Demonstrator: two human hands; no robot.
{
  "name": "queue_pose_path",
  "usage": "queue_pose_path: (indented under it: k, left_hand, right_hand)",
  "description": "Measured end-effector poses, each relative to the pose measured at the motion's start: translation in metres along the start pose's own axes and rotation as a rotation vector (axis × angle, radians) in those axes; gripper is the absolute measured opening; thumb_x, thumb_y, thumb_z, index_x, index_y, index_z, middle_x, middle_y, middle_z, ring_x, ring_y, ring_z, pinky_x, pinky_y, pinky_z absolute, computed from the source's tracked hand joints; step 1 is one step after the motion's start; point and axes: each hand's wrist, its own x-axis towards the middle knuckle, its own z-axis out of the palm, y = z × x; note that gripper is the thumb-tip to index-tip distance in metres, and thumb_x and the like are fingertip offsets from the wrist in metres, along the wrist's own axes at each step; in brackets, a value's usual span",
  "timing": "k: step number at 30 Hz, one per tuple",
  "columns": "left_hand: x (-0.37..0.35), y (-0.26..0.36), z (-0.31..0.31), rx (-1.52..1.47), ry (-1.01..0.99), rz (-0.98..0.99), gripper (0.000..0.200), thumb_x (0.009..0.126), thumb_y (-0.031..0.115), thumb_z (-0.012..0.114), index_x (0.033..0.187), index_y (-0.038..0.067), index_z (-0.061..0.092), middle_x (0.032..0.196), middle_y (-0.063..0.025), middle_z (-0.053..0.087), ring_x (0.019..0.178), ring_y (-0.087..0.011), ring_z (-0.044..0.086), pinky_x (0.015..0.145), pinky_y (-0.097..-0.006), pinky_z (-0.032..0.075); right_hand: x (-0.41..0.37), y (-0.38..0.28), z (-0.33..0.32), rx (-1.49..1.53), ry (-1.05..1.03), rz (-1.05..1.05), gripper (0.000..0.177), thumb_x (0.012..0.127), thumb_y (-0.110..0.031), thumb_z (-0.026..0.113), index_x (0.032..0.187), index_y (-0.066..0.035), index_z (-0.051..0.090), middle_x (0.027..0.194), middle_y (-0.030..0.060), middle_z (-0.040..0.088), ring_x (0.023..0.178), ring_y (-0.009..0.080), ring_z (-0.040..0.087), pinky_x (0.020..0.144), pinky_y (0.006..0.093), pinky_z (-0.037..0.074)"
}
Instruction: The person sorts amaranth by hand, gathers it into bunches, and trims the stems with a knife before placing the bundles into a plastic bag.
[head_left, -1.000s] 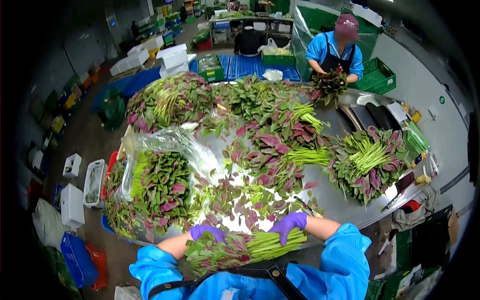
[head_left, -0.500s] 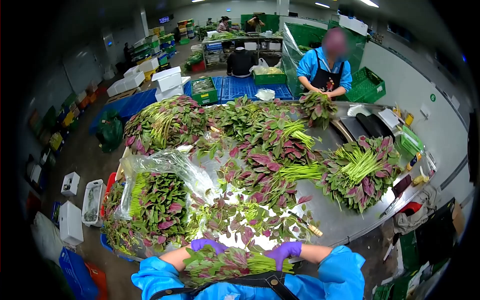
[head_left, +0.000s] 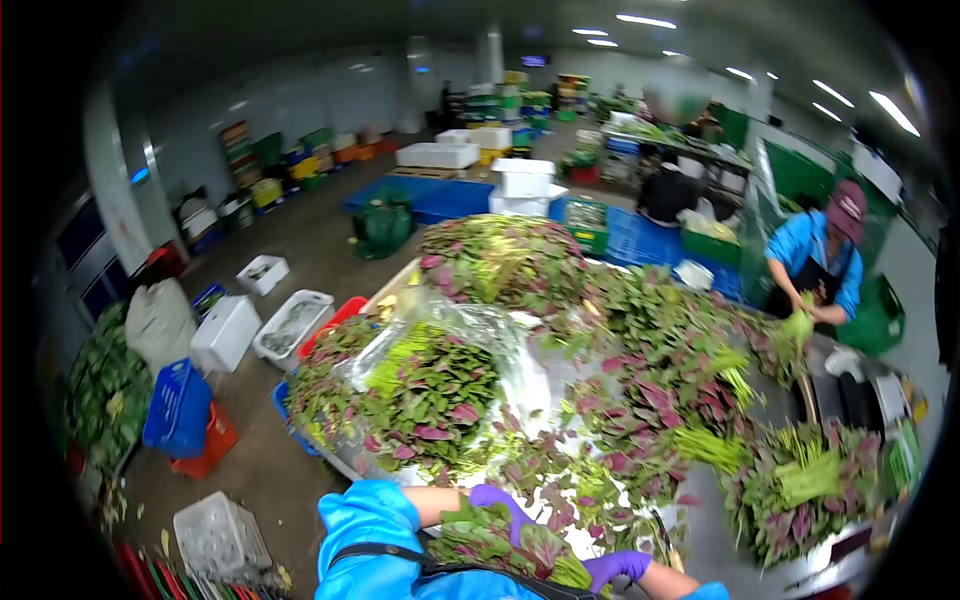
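A bunch of red-green amaranth [head_left: 500,540] is held close against my front at the near table edge, its pale green stems pointing right. My left hand [head_left: 503,508], in a purple glove, is closed over the leafy side. The gloved right hand [head_left: 617,568] grips the stem end, with some of its fingers hidden behind the stems. Loose amaranth leaves [head_left: 545,470] lie scattered on the metal table just beyond. To the left, a stack of amaranth [head_left: 440,390] sits in clear plastic wrap [head_left: 470,325]. A knife with a light handle [head_left: 673,550] lies near my right hand.
More amaranth heaps [head_left: 505,255] cover the far side, and a large bundle [head_left: 805,480] lies at right. A co-worker [head_left: 820,260] in blue sleeves handles greens across the table. White crates [head_left: 295,325], a blue basket [head_left: 178,405] and an orange one [head_left: 210,440] stand on the left floor.
My view has swung left, so the table appears farther right. Both hands still hold the amaranth bunch. The co-worker's bunch now shows its stems upward.
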Motion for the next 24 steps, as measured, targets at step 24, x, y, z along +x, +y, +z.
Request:
queue_pose_path:
  k: [24]
  left_hand:
    - [0.060, 0.060, 0.080, -0.376, 0.387, -0.066, 0.038, 0.088, 0.015, 0.046, 0.124, 0.003, 0.043, 0.108, -0.0096, 0.055, 0.094, -0.0205, 0.054, 0.088, -0.0307, 0.041]
  right_hand:
    - [-0.012, -0.026, 0.054, 1.116, 0.669, -0.014, 0.075, 0.063, -0.016, 0.070, 0.129, -0.001, 0.036, 0.118, 0.0132, 0.053, 0.108, 0.0263, 0.051, 0.096, 0.0384, 0.037]
